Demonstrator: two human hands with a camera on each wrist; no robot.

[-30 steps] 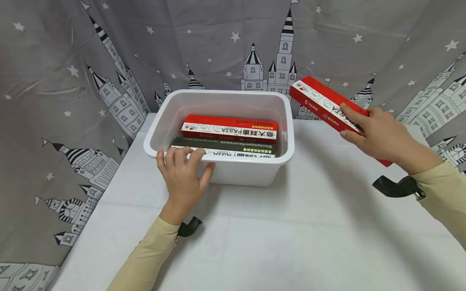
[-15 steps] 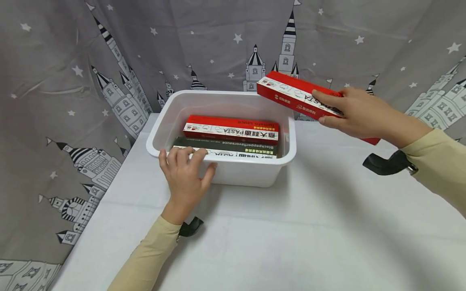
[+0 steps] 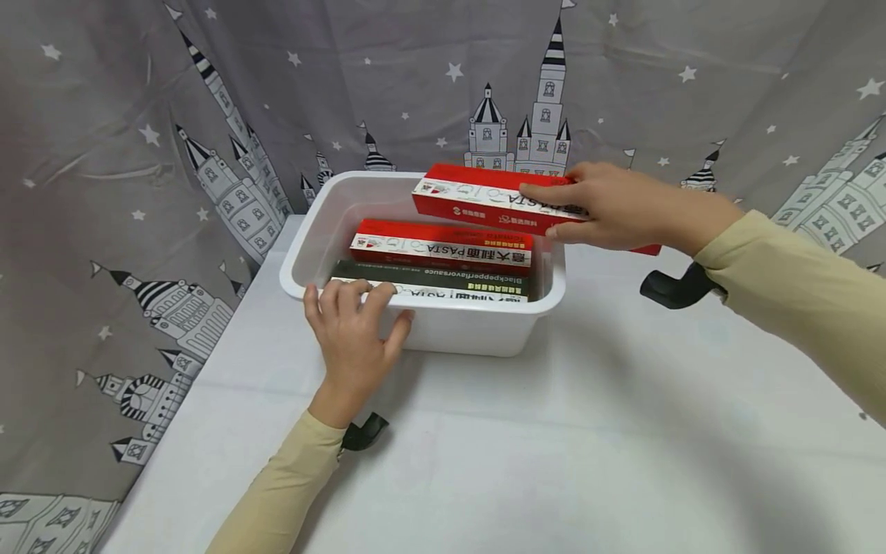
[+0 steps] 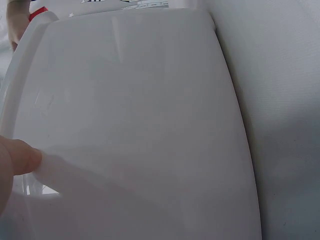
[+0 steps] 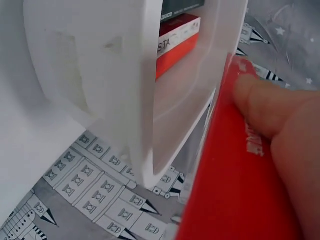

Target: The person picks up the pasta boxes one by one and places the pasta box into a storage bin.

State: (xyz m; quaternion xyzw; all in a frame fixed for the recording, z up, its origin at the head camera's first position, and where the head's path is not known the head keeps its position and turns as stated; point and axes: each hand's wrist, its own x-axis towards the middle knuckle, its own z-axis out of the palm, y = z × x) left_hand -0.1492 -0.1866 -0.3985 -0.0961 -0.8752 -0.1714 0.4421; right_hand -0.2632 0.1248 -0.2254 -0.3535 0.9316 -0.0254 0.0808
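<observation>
A white plastic bin [image 3: 450, 331] stands on the table. Inside lie a red pasta box [image 3: 443, 246] and, nearer the front wall, a dark green pasta box [image 3: 429, 277] marked black pepper flavor sauce. My left hand [image 3: 351, 338] grips the bin's front rim, fingertips hooked over it. Its thumb [image 4: 22, 156] lies against the outer wall in the left wrist view. My right hand [image 3: 616, 206] holds a second red pasta box [image 3: 477, 201] over the bin's back right part. That box's right end sticks out beyond the rim, partly hidden by the hand.
The table has a white cloth [image 3: 512, 462]. Close behind the bin hangs a grey curtain [image 3: 388, 85] printed with castles and stars, continuing down the left side. A black strap [image 3: 681, 288] sticks out below the right sleeve.
My right hand has carried the held red box leftward, from right of the bin to above it. The box has turned from slanting to nearly level. My left hand stays on the rim.
</observation>
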